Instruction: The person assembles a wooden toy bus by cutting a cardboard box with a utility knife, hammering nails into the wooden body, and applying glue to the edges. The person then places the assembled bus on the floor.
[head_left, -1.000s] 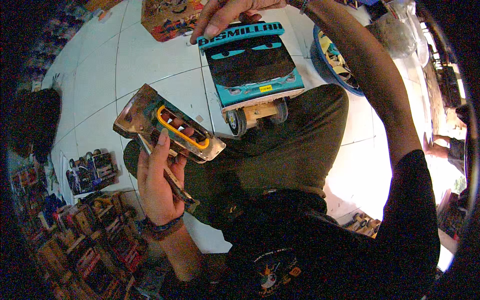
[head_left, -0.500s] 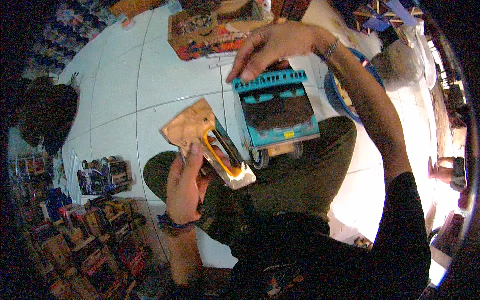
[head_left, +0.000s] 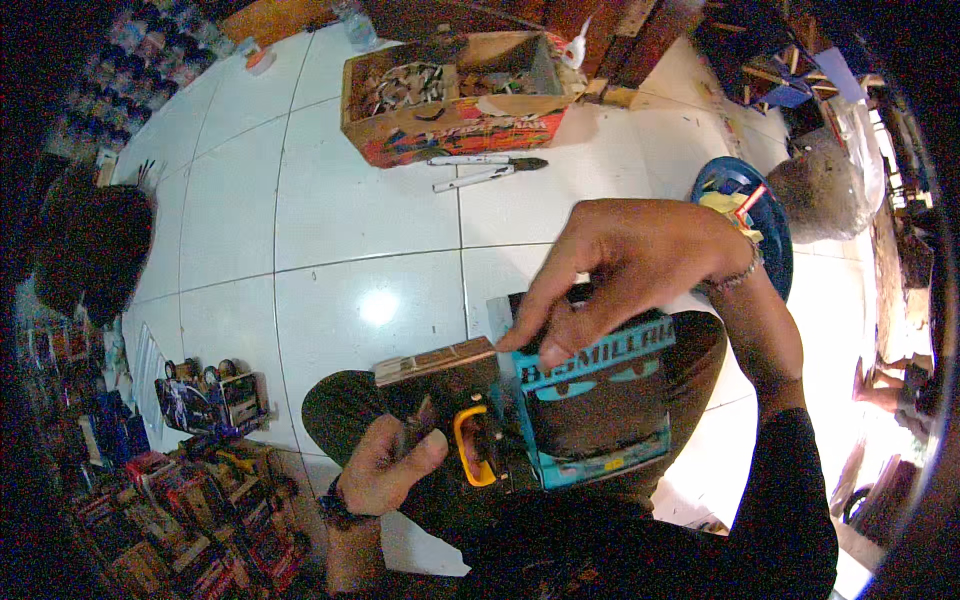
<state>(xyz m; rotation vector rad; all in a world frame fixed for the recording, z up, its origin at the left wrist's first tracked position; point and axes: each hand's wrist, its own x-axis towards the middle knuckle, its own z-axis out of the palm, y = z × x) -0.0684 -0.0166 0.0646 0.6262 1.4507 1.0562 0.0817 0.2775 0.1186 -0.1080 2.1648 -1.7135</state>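
Observation:
A toy truck (head_left: pixel 600 405) with a turquoise front, a dark windscreen and a lettered visor stands tilted over my lap. My right hand (head_left: pixel 640 280) reaches over it from above, its thumb and fingers closed on the visor's left end and top edge. Just left of the truck is a staple gun (head_left: pixel 430 375), a metal tool with a yellow-lined handle loop, turned on its side. My left hand (head_left: pixel 390 465) grips it at the lower left, the thumb lying toward the loop. The staple gun's end is close against the truck's left side; whether they touch I cannot tell.
Ahead on the white tiled floor (head_left: pixel 370 235) is a cardboard box (head_left: pixel 450 130) of small wooden pieces, with white-handled pliers (head_left: pixel 490 172) before it. A blue basin (head_left: pixel 775 250) holds scraps at right. More toy trucks (head_left: pixel 210 395) and stacked wooden toys (head_left: pixel 200 520) lie at left.
The truck and my right hand are lower in the picture, nearer my body. The staple gun has turned and come up beside the truck's left side. My head's view has shifted, showing more floor ahead.

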